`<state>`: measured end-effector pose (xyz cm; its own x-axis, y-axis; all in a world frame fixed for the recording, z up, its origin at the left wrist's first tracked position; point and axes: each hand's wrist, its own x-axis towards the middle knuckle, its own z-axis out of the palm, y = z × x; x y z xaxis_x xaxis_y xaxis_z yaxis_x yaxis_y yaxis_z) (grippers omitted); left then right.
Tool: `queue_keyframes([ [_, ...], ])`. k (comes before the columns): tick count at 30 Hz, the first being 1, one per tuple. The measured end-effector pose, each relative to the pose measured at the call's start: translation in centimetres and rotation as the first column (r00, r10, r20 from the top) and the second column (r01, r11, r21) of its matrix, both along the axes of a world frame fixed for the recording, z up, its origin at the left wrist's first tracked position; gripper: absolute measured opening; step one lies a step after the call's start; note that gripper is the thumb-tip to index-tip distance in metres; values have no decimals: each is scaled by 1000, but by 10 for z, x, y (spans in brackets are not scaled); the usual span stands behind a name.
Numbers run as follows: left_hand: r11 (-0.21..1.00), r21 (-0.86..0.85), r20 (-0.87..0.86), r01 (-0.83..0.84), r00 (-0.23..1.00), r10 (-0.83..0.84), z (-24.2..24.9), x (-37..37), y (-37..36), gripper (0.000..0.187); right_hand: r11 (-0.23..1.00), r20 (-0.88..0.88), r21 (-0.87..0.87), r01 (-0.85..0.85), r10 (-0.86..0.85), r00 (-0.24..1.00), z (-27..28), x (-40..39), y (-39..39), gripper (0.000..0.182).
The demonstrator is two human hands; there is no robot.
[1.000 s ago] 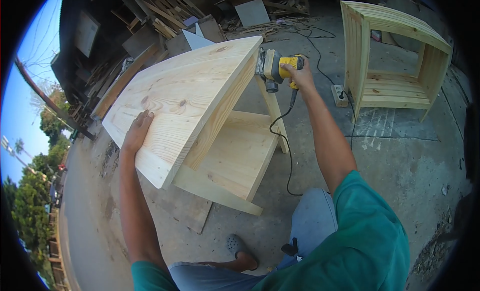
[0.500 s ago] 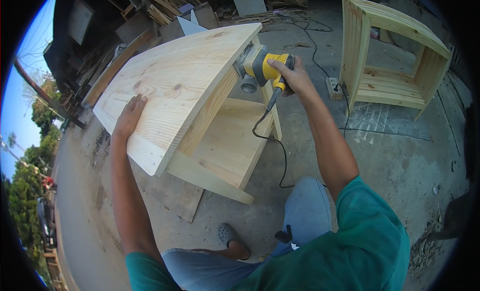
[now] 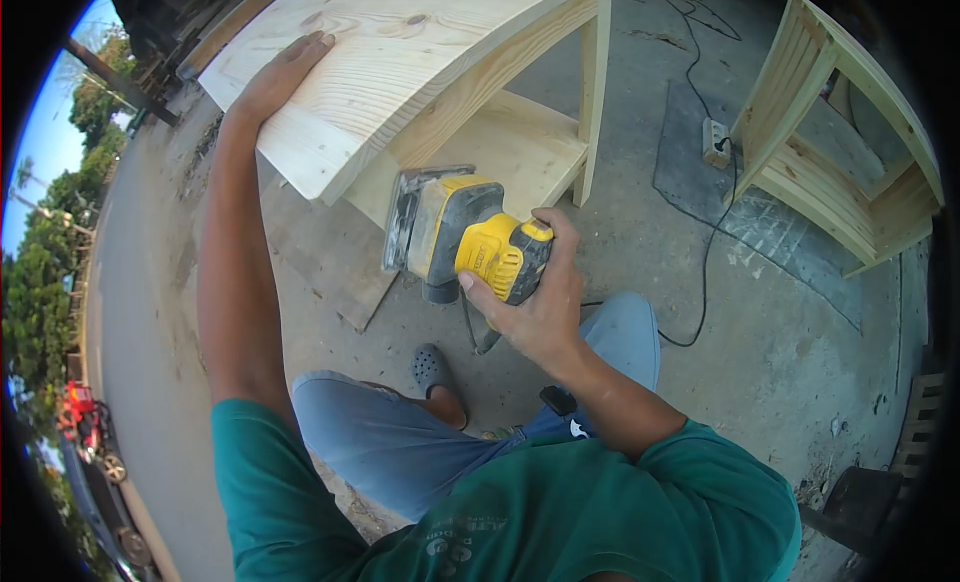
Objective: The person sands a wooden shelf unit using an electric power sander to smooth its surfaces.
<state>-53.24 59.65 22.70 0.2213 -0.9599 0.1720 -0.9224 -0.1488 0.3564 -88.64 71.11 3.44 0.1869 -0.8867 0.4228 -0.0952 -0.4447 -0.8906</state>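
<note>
My right hand [image 3: 545,302] is wrapped round a yellow and black power sander [image 3: 470,237], its flat pad turned to the left. The sander is held in front of a pale wooden table [image 3: 400,52], near its lower shelf [image 3: 510,142]; whether it touches the wood I cannot tell. On the tabletop, close to the left edge, my left hand [image 3: 285,77] lies flat with its fingers together and stretched out. A dark cord hangs below the sander.
A second wooden frame with a slatted shelf [image 3: 820,182] stands at the right. Beside it a white power strip [image 3: 715,142] lies on the concrete, with a black cord [image 3: 705,282] looping across the floor. A flat board [image 3: 340,282] lies under the table.
My right hand has brought the sander from the table's far right edge down and nearer to me. The view has shifted, and my left hand still rests on the tabletop.
</note>
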Motion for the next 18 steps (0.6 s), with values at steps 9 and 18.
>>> queue_keyframes([
  [9, 999, -35, -48, -29, 998, 27, -5, 4, -1, 83, 894, 219, 447, -38, -69, 973, -142, 18, 45, 88],
  [18, 999, 16, 154, -41, 987, 38, 11, -7, -4, 77, 768, 229, 639, -46, -133, 964, -214, 29, 60, 92],
])
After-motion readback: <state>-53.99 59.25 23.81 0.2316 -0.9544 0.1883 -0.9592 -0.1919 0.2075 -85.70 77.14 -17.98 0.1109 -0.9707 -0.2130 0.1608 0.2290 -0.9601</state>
